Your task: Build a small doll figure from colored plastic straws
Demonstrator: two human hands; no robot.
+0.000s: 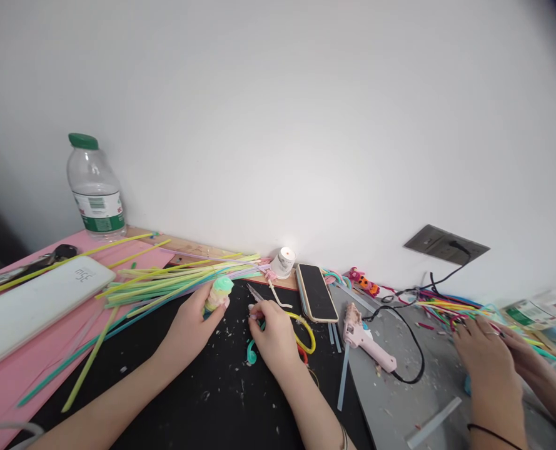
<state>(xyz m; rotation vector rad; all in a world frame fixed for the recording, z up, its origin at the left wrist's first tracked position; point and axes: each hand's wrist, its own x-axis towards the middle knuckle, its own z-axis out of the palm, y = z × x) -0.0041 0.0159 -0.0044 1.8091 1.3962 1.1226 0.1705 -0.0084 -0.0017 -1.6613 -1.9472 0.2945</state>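
Note:
My left hand (194,319) is closed around a small pastel craft piece (222,286) with a mint-green coiled top and a yellow and pale pink body. To its right, above the black mat (202,387), my right hand (272,334) has its thumb and fingers pinched together. What they hold, if anything, I cannot make out. A pointed metal blade (255,292) shows just beyond those fingers; whether the hand touches it is unclear. Beside that hand lie a teal curled strip (251,355) and a yellow loop (309,331), partly hidden by it.
Pastel pipe cleaners (156,286) lie behind my left hand. A white power bank (38,312) and a bottle (94,194) stand left. Ahead are a small white cup (284,262) and phone (318,292). Rightward lie a corded pink glue gun (366,344) and another person's hands (486,350).

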